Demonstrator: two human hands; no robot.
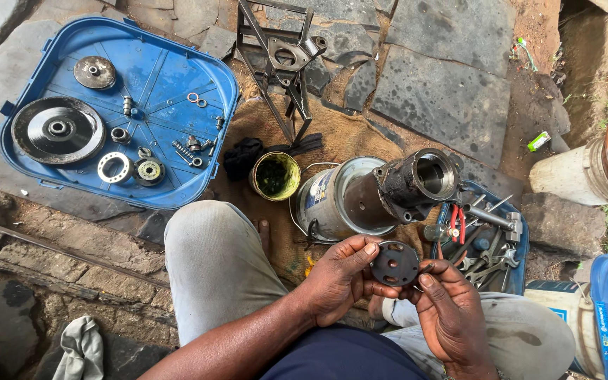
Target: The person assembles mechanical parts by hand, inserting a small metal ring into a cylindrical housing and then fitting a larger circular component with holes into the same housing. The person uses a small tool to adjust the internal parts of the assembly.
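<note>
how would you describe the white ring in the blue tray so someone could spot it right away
Start at the big blue tray on the stone paving, upper left. Along its near edge, right of the large dark grooved disc, lies the white ring. It is flat, pale, with a wide open centre and small holes, unlike the darker round bearing beside it.

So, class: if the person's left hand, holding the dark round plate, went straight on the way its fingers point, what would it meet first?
The left hand points rightward across the round plate, so it would probably meet the right hand gripping the plate's other edge; depth is unclear.

Grey trousers (smudged), dark navy shirt, bare forearms
</note>
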